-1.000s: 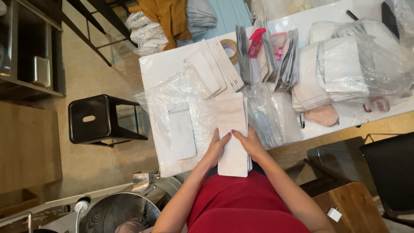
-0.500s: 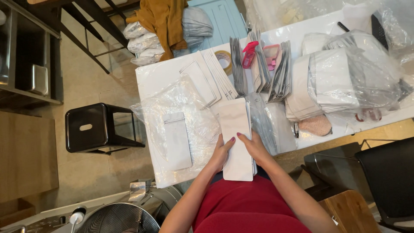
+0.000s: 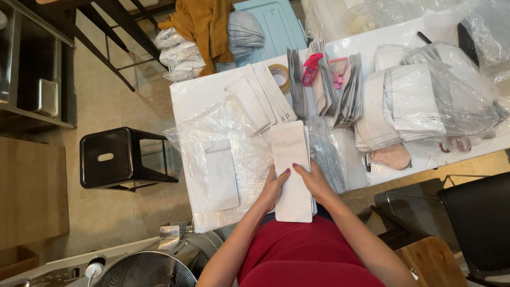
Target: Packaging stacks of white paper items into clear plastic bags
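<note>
A stack of long white pouches (image 3: 291, 159) lies on the white table (image 3: 196, 98) at its near edge. My left hand (image 3: 273, 188) presses on the stack's left side and my right hand (image 3: 314, 182) holds its right side, fingertips nearly meeting on top. To the left, a single white pouch (image 3: 220, 174) rests on crumpled clear plastic (image 3: 223, 127). More white pouches (image 3: 263, 95) are fanned out just beyond the stack.
Grey pouches (image 3: 329, 85) stand in rows mid-table beside a tape roll (image 3: 279, 74) and a pink tool (image 3: 311, 69). Bagged white packs (image 3: 419, 101) fill the right side. A black stool (image 3: 114, 158) stands left of the table, a black chair (image 3: 475, 223) at the right.
Both hands stay on the white stack with almost no shift. The view has drifted slightly, so the table sits a little further right in the frame.
</note>
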